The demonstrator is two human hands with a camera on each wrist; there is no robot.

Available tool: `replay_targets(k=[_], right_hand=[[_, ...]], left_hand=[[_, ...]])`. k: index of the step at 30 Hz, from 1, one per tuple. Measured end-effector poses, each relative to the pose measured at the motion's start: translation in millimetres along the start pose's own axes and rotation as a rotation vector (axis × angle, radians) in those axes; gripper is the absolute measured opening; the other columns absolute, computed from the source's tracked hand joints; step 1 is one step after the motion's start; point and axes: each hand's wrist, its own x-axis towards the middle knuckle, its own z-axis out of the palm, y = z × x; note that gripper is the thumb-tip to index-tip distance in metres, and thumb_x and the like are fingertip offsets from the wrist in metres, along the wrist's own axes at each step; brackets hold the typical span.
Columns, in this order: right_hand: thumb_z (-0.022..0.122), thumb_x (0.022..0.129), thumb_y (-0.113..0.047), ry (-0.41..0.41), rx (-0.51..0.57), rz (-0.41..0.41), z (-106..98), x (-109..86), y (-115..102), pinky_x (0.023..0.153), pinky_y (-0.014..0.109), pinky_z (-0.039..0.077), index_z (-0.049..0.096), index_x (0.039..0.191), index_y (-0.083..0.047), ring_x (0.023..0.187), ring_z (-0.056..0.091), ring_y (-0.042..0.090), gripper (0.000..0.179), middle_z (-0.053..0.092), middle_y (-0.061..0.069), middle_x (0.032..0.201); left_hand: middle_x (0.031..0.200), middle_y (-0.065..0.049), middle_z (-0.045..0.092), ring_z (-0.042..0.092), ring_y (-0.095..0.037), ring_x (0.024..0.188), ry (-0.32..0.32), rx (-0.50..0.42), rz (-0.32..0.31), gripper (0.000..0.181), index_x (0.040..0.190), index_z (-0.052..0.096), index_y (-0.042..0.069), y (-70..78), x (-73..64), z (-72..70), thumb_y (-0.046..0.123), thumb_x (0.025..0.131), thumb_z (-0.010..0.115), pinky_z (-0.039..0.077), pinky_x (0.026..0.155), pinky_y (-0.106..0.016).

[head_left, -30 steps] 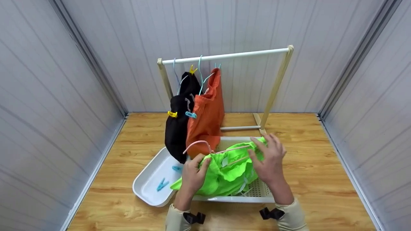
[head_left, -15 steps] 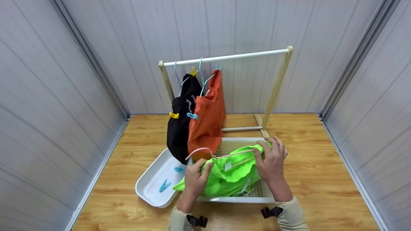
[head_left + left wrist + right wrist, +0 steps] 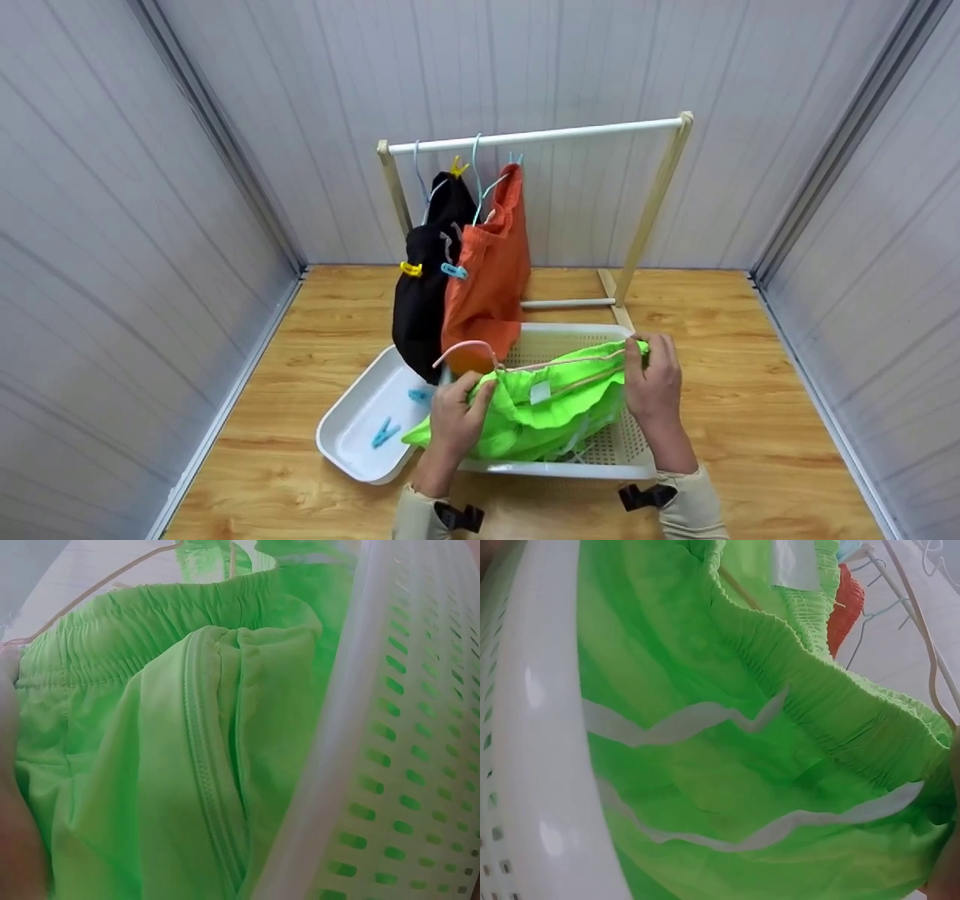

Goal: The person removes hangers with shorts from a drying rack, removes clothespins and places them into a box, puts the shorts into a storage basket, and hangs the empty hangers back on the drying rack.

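Bright green shorts point(image 3: 517, 424) with an elastic waistband and white drawstrings lie stretched across a white perforated basket point(image 3: 555, 470). A pink hanger point(image 3: 469, 344) runs along the inside of the waistband, its hook pointing left. With thumb and fingers, my left hand point(image 3: 457, 416) pinches the waistband's left end near the hook. My right hand point(image 3: 654, 382) pinches the opposite end, around the hanger's right tip, which the fingers hide. In the right wrist view the drawstrings point(image 3: 735, 840) dangle down the front of the shorts point(image 3: 840, 870); the left wrist view shows a side pocket seam.
Behind the basket stands a rack point(image 3: 555, 135) with a white rail. Black shorts point(image 3: 420, 315) and orange shorts point(image 3: 487, 277) hang at its left, held by yellow and blue clothespins. A white tray point(image 3: 341, 450) with blue clothespins point(image 3: 385, 433) sits left of the basket.
My right hand has moved right and slightly down, from loosely spread fingers to pinching the waistband's end. The waistband is now stretched wider along the hanger. My left hand keeps its grip.
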Motion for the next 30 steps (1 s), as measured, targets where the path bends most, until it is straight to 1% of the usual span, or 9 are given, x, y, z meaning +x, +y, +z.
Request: replay_targets(k=[5,8,11,14,17,20,24,27,30], right_hand=[[0.054,0.1,-0.017,0.029,0.047,0.025,-3,2.4,3,0.068,0.038,0.036,0.062,0.097,0.004,0.076,0.047,0.023,0.023,0.056,0.016,0.09],[0.052,0.101,-0.016,0.044,0.064,0.057,-6,3.1,5,0.067,0.034,0.036,0.061,0.094,0.003,0.074,0.047,0.02,0.022,0.056,0.013,0.085],[0.051,0.101,-0.016,0.059,0.084,0.108,-9,2.7,6,0.065,0.029,0.036,0.061,0.092,0.002,0.073,0.048,0.019,0.022,0.056,0.011,0.083],[0.049,0.103,-0.019,0.052,0.104,0.174,-12,0.9,7,0.064,0.025,0.037,0.061,0.092,0.001,0.072,0.05,0.018,0.025,0.058,0.01,0.083],[0.044,0.105,-0.023,0.02,0.134,0.245,-14,-0.8,8,0.063,0.024,0.038,0.061,0.096,0.0,0.072,0.05,0.015,0.03,0.059,0.009,0.083],[0.036,0.107,-0.025,-0.031,0.218,0.311,-15,-1.8,9,0.065,0.024,0.04,0.06,0.101,0.004,0.074,0.051,0.014,0.037,0.058,0.011,0.084],[0.029,0.108,-0.025,-0.098,0.346,0.396,-16,-2.2,11,0.071,0.023,0.044,0.056,0.107,0.011,0.079,0.054,0.013,0.044,0.057,0.013,0.089],[0.027,0.108,-0.028,-0.143,0.335,0.474,-19,-1.6,12,0.077,0.024,0.043,0.055,0.11,0.011,0.086,0.055,0.015,0.048,0.058,0.016,0.094],[0.024,0.107,-0.035,-0.204,0.245,0.55,-23,-0.6,12,0.089,0.032,0.04,0.057,0.115,0.006,0.099,0.054,0.022,0.053,0.059,0.02,0.107]], left_hand=[[0.065,0.006,0.06,0.051,-0.007,0.054,-0.007,-0.015,0.001,0.012,0.077,0.065,0.013,0.3,1.9,0.4,0.015,0.087,0.072,0.041,0.05,-0.023],[0.065,0.006,0.059,0.051,-0.007,0.055,-0.006,-0.03,-0.004,0.013,0.077,0.065,0.012,0.3,2.9,-0.3,0.015,0.088,0.071,0.041,0.05,-0.023],[0.065,0.006,0.059,0.051,-0.007,0.055,-0.005,-0.037,-0.014,0.013,0.077,0.065,0.012,-0.7,3.0,-1.0,0.015,0.088,0.07,0.041,0.05,-0.023],[0.065,0.006,0.06,0.051,-0.007,0.055,0.006,-0.04,-0.019,0.013,0.077,0.065,0.012,-2.0,1.5,-1.5,0.014,0.088,0.071,0.041,0.05,-0.022],[0.065,0.006,0.059,0.051,-0.007,0.055,0.014,-0.034,-0.024,0.012,0.077,0.065,0.012,-2.3,0.3,-1.9,0.014,0.087,0.071,0.041,0.05,-0.022],[0.065,0.006,0.06,0.051,-0.007,0.055,0.012,-0.029,-0.027,0.012,0.077,0.065,0.012,-1.5,-0.1,-2.0,0.014,0.087,0.071,0.041,0.05,-0.022],[0.064,0.006,0.059,0.051,-0.008,0.054,0.007,-0.02,-0.024,0.013,0.076,0.065,0.012,-0.2,-0.6,-1.5,0.015,0.087,0.072,0.04,0.049,-0.023],[0.063,0.006,0.058,0.05,-0.007,0.054,-0.003,-0.009,-0.028,0.013,0.076,0.066,0.013,0.8,-0.4,-0.8,0.016,0.087,0.072,0.04,0.049,-0.023],[0.064,0.007,0.058,0.05,-0.006,0.055,-0.013,-0.004,-0.035,0.012,0.076,0.066,0.014,1.3,-0.8,0.1,0.015,0.086,0.073,0.041,0.05,-0.022]])
